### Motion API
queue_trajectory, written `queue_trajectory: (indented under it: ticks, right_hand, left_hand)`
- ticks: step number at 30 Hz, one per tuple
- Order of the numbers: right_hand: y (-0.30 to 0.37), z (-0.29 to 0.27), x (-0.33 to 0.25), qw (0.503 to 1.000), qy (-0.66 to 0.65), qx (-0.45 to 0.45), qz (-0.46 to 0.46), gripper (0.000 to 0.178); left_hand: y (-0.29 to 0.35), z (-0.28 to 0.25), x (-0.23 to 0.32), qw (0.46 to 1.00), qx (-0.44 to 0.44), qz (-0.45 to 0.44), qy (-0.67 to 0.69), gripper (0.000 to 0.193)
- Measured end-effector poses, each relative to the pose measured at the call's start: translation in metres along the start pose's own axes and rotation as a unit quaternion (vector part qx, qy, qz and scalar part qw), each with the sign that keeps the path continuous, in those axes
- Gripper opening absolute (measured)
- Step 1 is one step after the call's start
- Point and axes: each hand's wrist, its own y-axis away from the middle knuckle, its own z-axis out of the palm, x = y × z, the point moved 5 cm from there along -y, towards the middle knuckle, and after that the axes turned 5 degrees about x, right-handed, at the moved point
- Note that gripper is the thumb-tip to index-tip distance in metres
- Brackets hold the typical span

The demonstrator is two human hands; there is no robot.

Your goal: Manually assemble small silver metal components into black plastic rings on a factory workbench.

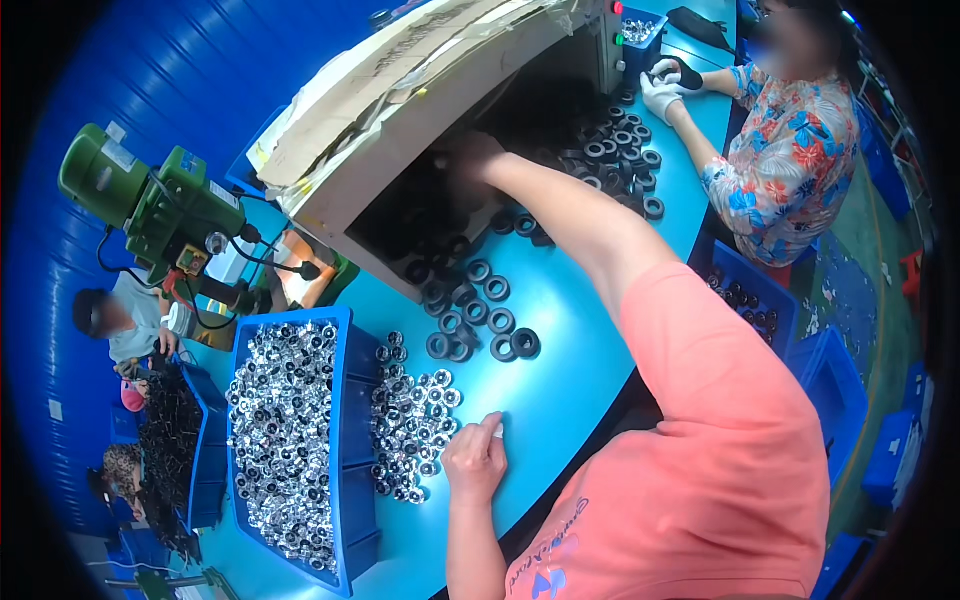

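Note:
My left hand rests low over the blue table, its fingers curled closed. A small whitish spot shows at its fingertips, too small to name. Right beside it lies a loose pile of shiny silver ring-shaped metal parts. My right arm stretches far forward, and my right hand is inside the dark opening of a box-like machine. Shadow and blur hide its fingers. Black rings lie scattered on the table below that opening, with more black rings spread to the right of my forearm.
A deep blue bin heaped with silver parts stands at the left. Behind it are a green motor-driven machine and another person at a bin of black pieces. A gloved co-worker sits at the far right, near blue crates.

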Motion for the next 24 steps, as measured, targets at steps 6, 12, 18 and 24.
queue_trajectory:
  ticks: [6, 12, 18, 24]
  right_hand:
    - [0.085, -0.030, -0.012, 0.992, -0.109, -0.018, -0.053, 0.036]
    - [0.249, -0.158, 0.033, 0.992, -0.037, 0.096, 0.067, 0.054]
    - [0.305, -0.146, 0.101, 0.980, 0.094, -0.015, 0.176, 0.107]
    - [0.223, -0.100, 0.107, 0.982, 0.073, -0.060, 0.160, 0.108]
  left_hand:
    - [0.007, -0.002, -0.002, 1.000, -0.003, -0.010, 0.014, 0.039]
    - [-0.005, -0.013, 0.026, 0.998, 0.051, 0.033, -0.035, 0.030]
    - [-0.088, -0.030, 0.043, 0.984, -0.090, -0.052, -0.146, 0.074]
    - [-0.139, 0.024, -0.022, 0.938, -0.219, -0.156, -0.219, 0.102]
